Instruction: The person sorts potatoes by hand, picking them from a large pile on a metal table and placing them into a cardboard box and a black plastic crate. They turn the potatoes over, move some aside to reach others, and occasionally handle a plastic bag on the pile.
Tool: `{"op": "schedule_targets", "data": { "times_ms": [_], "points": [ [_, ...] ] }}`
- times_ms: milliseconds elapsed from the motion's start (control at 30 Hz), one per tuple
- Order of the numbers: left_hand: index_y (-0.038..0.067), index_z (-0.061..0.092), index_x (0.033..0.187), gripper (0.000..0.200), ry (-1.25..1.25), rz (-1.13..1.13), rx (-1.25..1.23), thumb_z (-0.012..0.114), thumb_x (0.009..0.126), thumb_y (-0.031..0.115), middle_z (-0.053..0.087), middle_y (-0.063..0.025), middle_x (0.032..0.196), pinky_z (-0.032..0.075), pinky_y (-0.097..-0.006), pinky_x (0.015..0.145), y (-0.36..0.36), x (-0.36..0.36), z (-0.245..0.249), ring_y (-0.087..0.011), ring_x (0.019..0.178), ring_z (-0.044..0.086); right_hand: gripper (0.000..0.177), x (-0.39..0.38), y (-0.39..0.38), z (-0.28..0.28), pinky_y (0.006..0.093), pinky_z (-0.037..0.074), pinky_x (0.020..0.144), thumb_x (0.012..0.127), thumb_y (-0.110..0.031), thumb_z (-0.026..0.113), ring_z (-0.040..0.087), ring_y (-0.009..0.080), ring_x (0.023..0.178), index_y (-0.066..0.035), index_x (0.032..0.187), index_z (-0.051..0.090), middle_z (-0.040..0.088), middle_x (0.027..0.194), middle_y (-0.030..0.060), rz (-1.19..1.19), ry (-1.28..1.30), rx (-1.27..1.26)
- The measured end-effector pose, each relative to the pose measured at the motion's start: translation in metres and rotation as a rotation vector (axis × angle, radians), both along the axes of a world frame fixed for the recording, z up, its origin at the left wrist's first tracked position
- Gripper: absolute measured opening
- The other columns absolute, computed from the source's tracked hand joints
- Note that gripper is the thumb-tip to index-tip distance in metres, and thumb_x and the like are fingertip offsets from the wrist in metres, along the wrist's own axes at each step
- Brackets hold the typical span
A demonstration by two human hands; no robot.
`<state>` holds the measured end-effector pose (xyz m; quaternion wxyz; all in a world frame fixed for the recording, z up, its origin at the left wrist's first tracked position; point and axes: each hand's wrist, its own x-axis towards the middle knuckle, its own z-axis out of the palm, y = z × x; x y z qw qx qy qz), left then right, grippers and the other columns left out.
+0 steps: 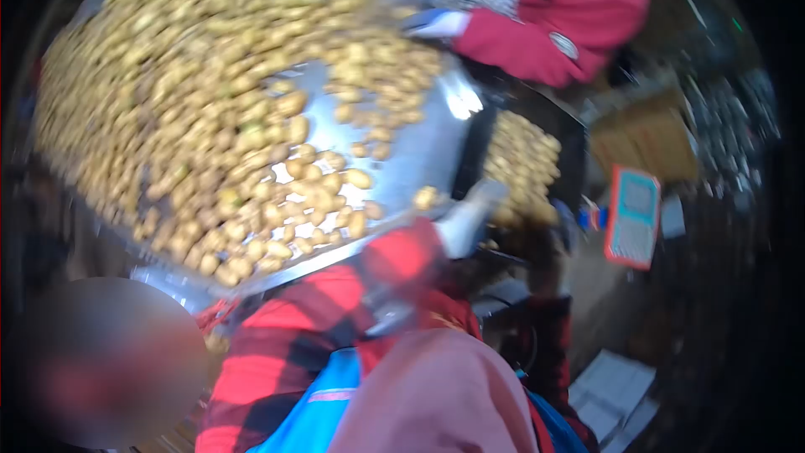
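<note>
Small yellow potatoes (184, 101) cover much of a shiny metal table (432, 134). My left hand (474, 214), in a pale glove and blurred by motion, reaches past the table's right edge to the near side of a black crate (572, 134). Inside the crate lies a pile of potatoes (521, 155). One more potato (426, 197) rests on the metal just left of my left hand. My right hand (560, 235) is dark and smeared at the crate's near right corner. The fingers of both hands are too blurred to read.
Across the table, a person in red sleeves (528, 42) has gloved hands at the potatoes. Right of the crate are a cardboard box (641, 138) and a red-framed scale or panel (632, 218). White sheets (612, 386) lie at the lower right. A blurred round shape (113, 361) fills the lower left.
</note>
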<state>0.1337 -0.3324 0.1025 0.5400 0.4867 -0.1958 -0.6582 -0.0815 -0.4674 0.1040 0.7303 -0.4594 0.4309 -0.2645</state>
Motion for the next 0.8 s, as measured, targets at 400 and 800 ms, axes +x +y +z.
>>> {"op": "schedule_targets", "data": {
  "times_ms": [400,800],
  "points": [
    [0.006,0.065,0.122,0.030,-1.027,0.779,0.229,0.063,0.092,0.008,0.068,-0.0189,0.118,0.051,-0.0436,0.098,0.245,0.006,-0.079,-0.0379,0.113,0.064,0.036,0.169,0.110,-0.009,0.0482,0.052,0.090,0.073,-0.002,0.065,0.064,0.0410,0.104,-0.002,0.109,0.064,0.066,0.113,0.0222,1.009,0.139,-1.475],
    [0.005,0.070,0.105,0.021,-1.291,0.811,0.440,0.065,0.084,0.003,0.070,-0.0141,0.107,0.052,-0.0454,0.089,0.319,0.004,-0.082,-0.0353,0.100,0.066,0.050,0.415,0.300,-0.124,0.0646,0.034,0.107,0.081,-0.016,0.064,0.041,0.0373,0.140,-0.032,0.128,0.064,0.045,0.153,0.0063,1.301,-0.277,-1.972]
  ]
}}
